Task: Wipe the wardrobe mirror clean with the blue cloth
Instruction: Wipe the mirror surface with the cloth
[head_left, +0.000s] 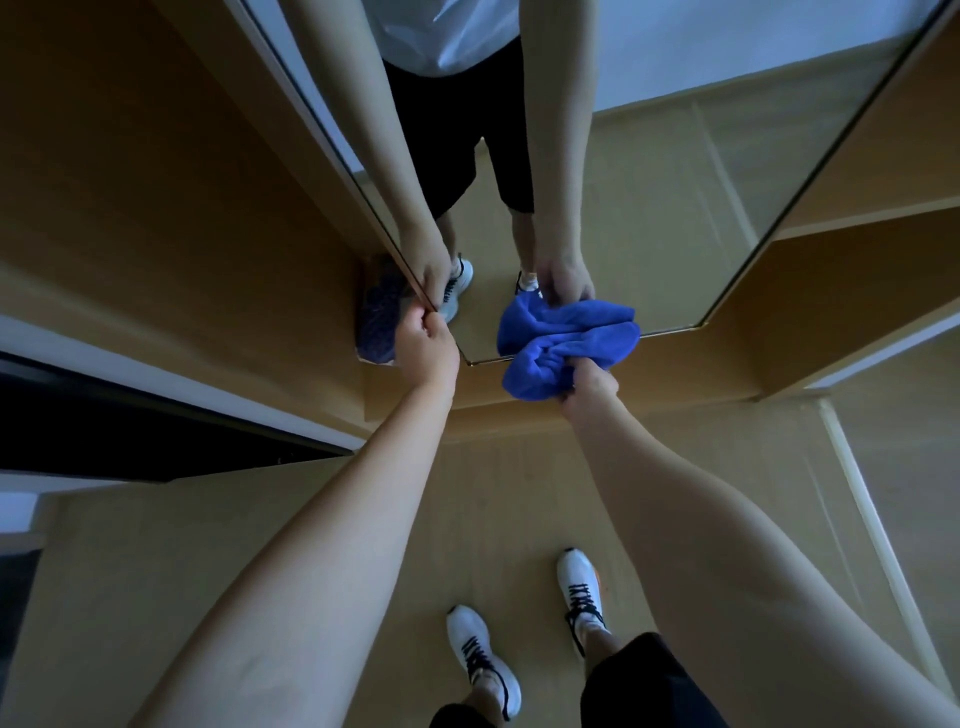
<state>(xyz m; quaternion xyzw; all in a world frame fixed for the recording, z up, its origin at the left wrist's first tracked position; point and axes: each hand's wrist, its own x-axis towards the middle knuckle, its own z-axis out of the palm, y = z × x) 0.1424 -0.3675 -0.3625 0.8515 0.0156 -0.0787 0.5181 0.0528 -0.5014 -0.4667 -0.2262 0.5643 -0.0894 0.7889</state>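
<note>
Right hand (589, 387) fisted around the bunched blue cloth (563, 343), pressed to the mirror (649, 208) bottom edge just ahead of it. Left hand (423, 340) pinches the door's side edge, likely steadying it against the wiping push.

1. A pale wood-look floor (363, 545) fills the near part of the view.
2. Tan wooden wardrobe panels (130, 182) rise on the far left.
3. On the right, an open wooden shelf (852, 218) steps out from the wardrobe.
4. A dark opening with a white frame (130, 415) lies at left.
5. The light is dim and cool.
</note>
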